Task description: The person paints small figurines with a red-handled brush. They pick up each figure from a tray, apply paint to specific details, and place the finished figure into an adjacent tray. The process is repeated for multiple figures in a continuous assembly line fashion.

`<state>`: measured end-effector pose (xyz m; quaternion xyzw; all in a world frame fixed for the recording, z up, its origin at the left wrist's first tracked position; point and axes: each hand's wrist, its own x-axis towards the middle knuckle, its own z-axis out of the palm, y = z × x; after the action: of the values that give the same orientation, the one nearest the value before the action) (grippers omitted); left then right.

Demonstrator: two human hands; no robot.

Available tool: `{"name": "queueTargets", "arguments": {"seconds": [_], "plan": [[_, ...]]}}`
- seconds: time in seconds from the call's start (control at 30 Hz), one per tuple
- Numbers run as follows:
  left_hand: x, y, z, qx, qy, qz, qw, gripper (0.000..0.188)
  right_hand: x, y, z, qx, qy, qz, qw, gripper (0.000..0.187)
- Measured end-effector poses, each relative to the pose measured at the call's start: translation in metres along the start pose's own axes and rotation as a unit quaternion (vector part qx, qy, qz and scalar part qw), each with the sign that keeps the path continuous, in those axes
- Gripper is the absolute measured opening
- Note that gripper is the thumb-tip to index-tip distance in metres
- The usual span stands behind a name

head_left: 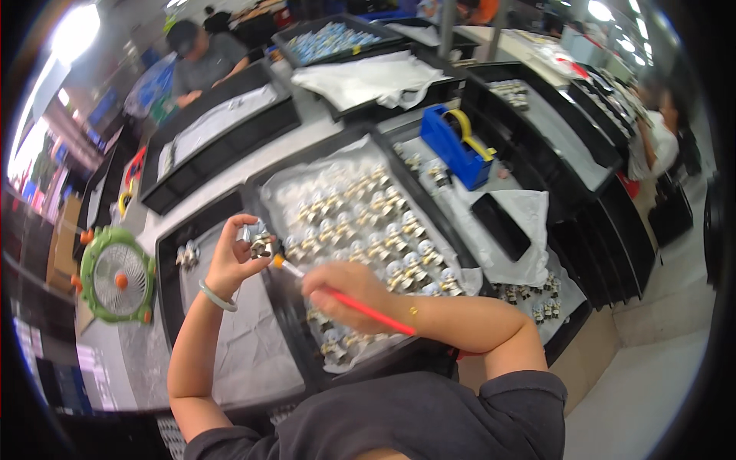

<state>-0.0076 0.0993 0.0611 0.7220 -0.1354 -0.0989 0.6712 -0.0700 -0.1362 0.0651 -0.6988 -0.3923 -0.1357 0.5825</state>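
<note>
My left hand [228,259] pinches a small white-and-dark figurine [261,244] between thumb and fingers, raised over the left black tray [300,354]. A thin paintbrush [369,312] with a red handle is gripped in my right hand [349,295]. Its orange-and-dark tip reaches close to the figurine; whether they touch I cannot tell. Beneath my right hand lies a paper-lined black tray [452,230] with rows of similar figurines [356,251]. A couple more figurines [187,254] stand on the left tray's paper lining.
A green fan [119,276] stands at the left. To the right are a blue tape dispenser [452,149], a black phone [501,226] on paper, and more figurines [546,307]. Black bins [222,138] line the far side, where a person [201,65] sits; another person [655,142] is far right.
</note>
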Motion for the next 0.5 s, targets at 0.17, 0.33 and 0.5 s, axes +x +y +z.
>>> {"name": "queueTargets", "arguments": {"seconds": [0.17, 0.33, 0.5], "plan": [[-0.07, 0.013, 0.019, -0.132, 0.016, 0.015, 0.991, 0.082, -0.007, -0.008, 0.004, 0.104, -0.019, 0.115, 0.988, 0.007], [-0.09, 0.01, 0.022, -0.14, 0.013, 0.059, 0.988, 0.075, -0.008, -0.002, 0.002, 0.108, 0.001, 0.121, 0.987, 0.012], [-0.092, 0.012, 0.016, 0.103, 0.002, 0.108, 0.989, 0.069, -0.005, 0.005, 0.002, 0.087, -0.01, 0.122, 0.989, 0.014]]}}
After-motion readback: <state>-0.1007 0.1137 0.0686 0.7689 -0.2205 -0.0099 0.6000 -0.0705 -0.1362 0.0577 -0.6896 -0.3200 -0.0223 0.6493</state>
